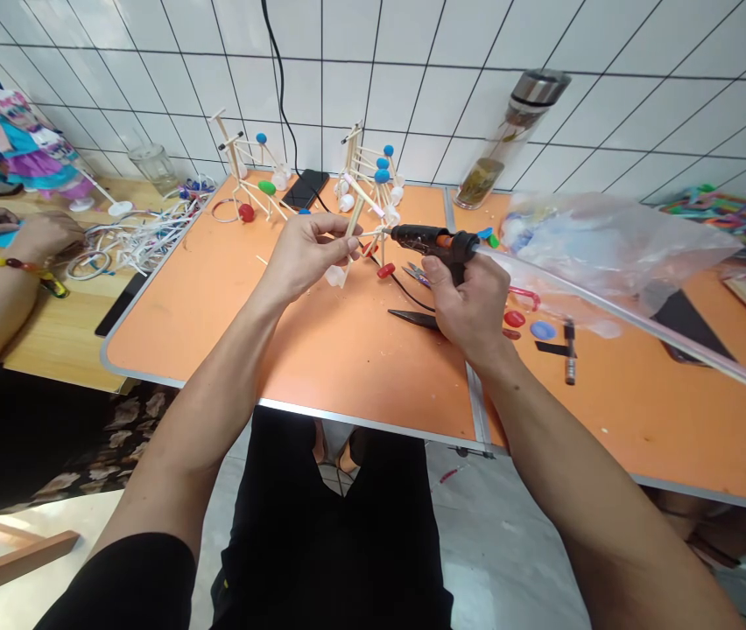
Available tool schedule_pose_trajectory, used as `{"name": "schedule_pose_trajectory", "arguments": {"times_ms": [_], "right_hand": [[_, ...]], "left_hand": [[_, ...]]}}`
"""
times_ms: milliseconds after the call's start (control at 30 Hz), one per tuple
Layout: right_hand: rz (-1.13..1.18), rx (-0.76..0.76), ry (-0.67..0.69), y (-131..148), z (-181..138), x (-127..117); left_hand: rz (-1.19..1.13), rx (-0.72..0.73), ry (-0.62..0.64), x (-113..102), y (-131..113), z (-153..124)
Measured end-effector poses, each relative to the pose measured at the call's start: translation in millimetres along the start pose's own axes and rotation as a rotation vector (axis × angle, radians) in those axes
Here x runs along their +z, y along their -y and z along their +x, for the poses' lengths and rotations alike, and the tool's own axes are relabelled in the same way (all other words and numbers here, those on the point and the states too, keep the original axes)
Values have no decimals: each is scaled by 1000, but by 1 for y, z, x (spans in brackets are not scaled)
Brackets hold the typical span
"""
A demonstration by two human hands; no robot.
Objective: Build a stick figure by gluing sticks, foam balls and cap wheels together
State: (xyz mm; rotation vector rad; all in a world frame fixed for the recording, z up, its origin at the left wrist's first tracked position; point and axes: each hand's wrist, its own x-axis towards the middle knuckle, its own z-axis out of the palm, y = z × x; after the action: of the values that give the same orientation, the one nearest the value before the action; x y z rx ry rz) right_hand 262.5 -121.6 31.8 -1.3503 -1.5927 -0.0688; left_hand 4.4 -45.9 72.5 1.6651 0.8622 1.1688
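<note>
Framework of thin pale wooden sticks with red round caps (355,214): held tilted over the far middle of the orange metal-edged table (347,367); whether touching the tabletop, cannot tell.
Left hand (311,254): thumb and forefinger pinched on a pale stick, left of the nozzle.
Right hand (475,302): wrapped round the handle of the black pistol-shaped glue gun (432,238); trigger finger hidden, so pressure on the trigger impossible to tell.
Nozzle: aimed left, at or just beside a stick joint.
Long translucent glue stick (609,302): jutting from the gun's rear toward the right; probably stiff enough to tug at the aim if knocked.
Handling: framework likely very light, stiff along each stick, fragile at the joints.
Hold: best by a thick stick, clear of the probably hot nozzle and any soft glue; gun by its handle only.
Far side: similar wooden-stick model with blue balls (350,157), just beyond the framework.
Right side: crumpled clear plastic bag (629,249), near a flat blue round cap (543,330).
</note>
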Motion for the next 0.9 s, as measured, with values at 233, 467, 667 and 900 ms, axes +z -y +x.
{"name": "schedule_pose_trajectory", "arguments": {"times_ms": [233,467,667,900], "right_hand": [[-12,-4,-27,1,1,-1],[-15,-1,-15,-1,0,-1],[-11,6,4,-5,0,0],[19,1,-19,-2,-1,-1]], "left_hand": [[-2,-1,-19,-1,1,0],[3,-14,-29,0,-5,-2],[-9,-19,-35,0,-6,-3],[-7,-30,-57,-1,-4,-1]]}}
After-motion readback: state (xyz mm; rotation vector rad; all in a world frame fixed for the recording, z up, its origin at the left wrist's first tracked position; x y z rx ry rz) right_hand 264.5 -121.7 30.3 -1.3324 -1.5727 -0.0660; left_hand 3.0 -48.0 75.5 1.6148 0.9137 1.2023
